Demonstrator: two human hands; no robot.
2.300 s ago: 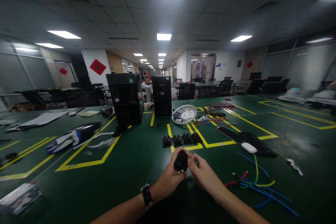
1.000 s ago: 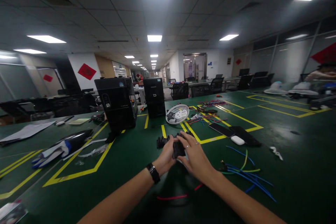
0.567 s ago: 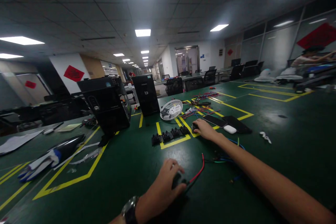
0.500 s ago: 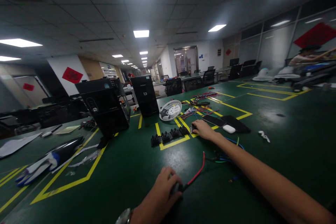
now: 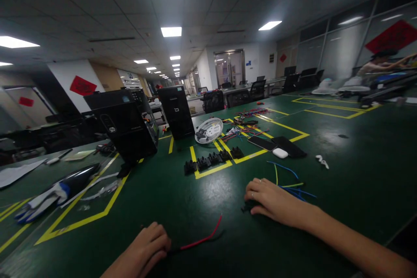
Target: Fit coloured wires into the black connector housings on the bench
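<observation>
My left hand (image 5: 146, 247) rests low on the green table, fingers curled. From its fingertips a red wire (image 5: 202, 240) with a black end runs to the right along the table, its bare tip pointing up. Whatever else sits inside that hand is hidden. My right hand (image 5: 272, 200), a ring on its finger, lies closed over a small black part (image 5: 247, 207), only the edge of which shows. Beyond the hands stands a row of several black plastic blocks (image 5: 214, 159). Blue and green wires (image 5: 295, 186) lie just behind my right hand.
Two black computer towers (image 5: 125, 128) stand at the back left, beside a white plastic basket (image 5: 211, 129). A phone (image 5: 261, 143), white earphone case (image 5: 280, 153) and earbuds (image 5: 322, 161) lie to the right. Gloves (image 5: 45, 202) lie at left. A person (image 5: 381, 63) sits far right.
My right hand has left the end of the block row and come back toward me, leaving a black block there. My left hand has moved left, the red wire with it.
</observation>
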